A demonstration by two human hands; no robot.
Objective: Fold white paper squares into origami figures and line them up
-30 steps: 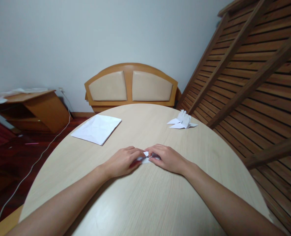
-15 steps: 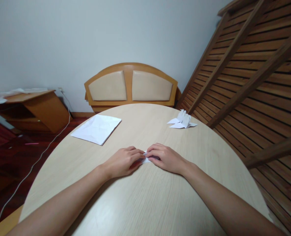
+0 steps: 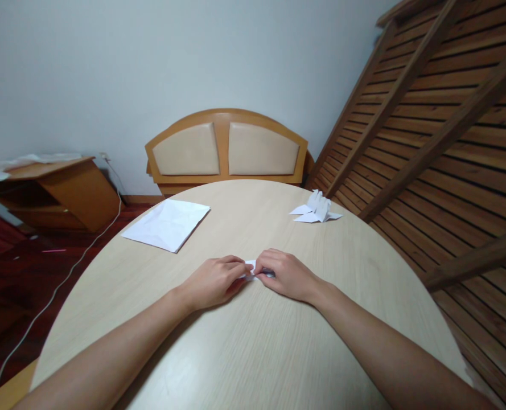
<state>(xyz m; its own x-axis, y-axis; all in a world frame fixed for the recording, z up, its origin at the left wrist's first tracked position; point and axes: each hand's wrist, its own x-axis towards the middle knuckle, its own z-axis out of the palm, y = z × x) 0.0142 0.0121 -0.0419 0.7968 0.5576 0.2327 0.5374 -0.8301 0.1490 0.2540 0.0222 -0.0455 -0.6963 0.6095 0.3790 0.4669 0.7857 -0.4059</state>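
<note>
A small piece of folded white paper (image 3: 250,263) lies at the middle of the round table, mostly covered by my fingers. My left hand (image 3: 218,279) has its fingers closed on the paper's left part. From the other side, my right hand (image 3: 284,275) pinches the paper between thumb and fingers, its fingertips almost meeting the left ones. How the paper is folded beneath the fingers cannot be made out. Both wrists rest low over the pale wooden tabletop (image 3: 253,353).
A stack of white paper sheets (image 3: 167,224) lies at the table's far left. Folded white paper figures (image 3: 316,207) cluster at the far right. Beyond the table stand a padded headboard (image 3: 226,149), a wooden slatted frame (image 3: 440,131) and a low cabinet (image 3: 73,193).
My right fingers have curled into a tighter pinch on the paper, and the left fingers have shifted slightly. Less of the paper's near side shows. The stack and figures stay in place.
</note>
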